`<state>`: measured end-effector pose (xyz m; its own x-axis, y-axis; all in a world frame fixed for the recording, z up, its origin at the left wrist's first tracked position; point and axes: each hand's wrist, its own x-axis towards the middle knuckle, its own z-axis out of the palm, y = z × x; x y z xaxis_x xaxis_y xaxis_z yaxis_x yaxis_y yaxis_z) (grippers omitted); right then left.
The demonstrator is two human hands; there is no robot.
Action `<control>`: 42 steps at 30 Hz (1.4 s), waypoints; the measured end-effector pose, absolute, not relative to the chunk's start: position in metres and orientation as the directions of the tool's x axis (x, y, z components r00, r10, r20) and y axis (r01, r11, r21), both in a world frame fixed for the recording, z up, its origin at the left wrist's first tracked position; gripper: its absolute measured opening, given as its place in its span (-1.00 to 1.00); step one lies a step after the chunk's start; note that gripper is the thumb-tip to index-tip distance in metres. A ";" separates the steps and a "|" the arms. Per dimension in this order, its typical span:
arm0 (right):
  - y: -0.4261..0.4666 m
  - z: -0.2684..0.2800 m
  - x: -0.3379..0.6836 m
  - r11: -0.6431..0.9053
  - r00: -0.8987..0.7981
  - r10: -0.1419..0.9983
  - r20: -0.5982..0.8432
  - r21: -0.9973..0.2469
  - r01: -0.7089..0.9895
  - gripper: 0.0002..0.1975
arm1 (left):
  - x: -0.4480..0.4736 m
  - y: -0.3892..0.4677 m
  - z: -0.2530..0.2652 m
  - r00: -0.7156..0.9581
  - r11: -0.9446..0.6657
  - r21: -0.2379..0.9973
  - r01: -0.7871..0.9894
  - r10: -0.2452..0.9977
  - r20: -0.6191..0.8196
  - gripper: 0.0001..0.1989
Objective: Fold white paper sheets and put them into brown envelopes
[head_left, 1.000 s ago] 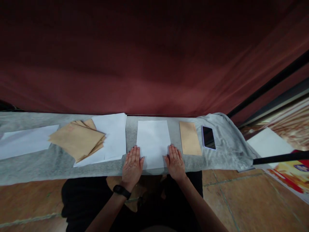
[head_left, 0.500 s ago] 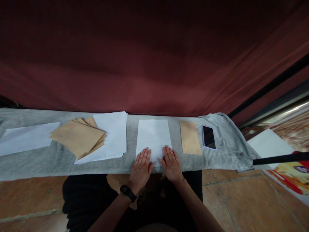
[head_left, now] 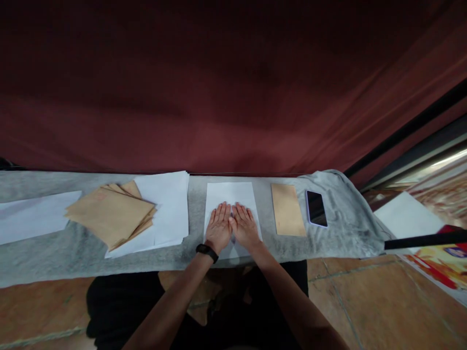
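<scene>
A white sheet of paper (head_left: pixel 230 191) lies on the grey cloth in front of me, its lower middle covered by my hands. My left hand (head_left: pixel 219 227) rests flat on it, fingers stretched out, a black band on the wrist. Beside it, my right hand (head_left: pixel 245 226) also lies flat on the sheet, the thumbs meeting or nearly so. Neither hand grips anything. To the right of the sheet is a single brown envelope (head_left: pixel 288 209). On the left, a pile of brown envelopes (head_left: pixel 111 214) overlaps a stack of white paper (head_left: pixel 170 204).
Another white sheet (head_left: pixel 36 216) lies at the far left. A phone (head_left: pixel 316 208) with a dark screen is right of the single envelope. Grey cloth (head_left: pixel 350 223) covers the narrow surface. A dark red curtain (head_left: pixel 233 107) hangs behind it, and a black bar (head_left: pixel 423 241) is at right.
Both hands have slid forward from the sheet's near corners and come together at its middle, still flat. The view has shifted slightly.
</scene>
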<state>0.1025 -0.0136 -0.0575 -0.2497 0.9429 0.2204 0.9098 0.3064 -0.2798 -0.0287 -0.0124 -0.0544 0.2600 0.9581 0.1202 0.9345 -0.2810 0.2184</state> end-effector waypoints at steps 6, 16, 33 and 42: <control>-0.007 -0.069 0.129 0.261 -0.190 0.939 0.287 -0.233 0.937 -0.43 | -0.056 -0.008 -0.065 0.163 -0.217 0.240 0.946 0.960 0.226 -0.39; -0.027 -0.070 0.167 0.196 -0.120 0.940 0.320 -0.218 0.956 -0.41 | -0.088 -0.051 -0.058 0.154 -0.224 0.242 0.944 0.949 0.274 -0.40; -0.106 -0.069 0.193 0.363 -0.271 0.902 0.336 -0.251 0.897 -0.49 | -0.100 -0.109 -0.040 0.576 -0.579 -0.006 0.815 0.810 0.107 -0.40; -0.120 -0.070 0.196 0.400 -0.302 0.893 0.335 -0.280 0.873 -0.48 | -0.092 -0.119 -0.048 0.555 -0.555 -0.016 0.832 0.831 0.049 -0.36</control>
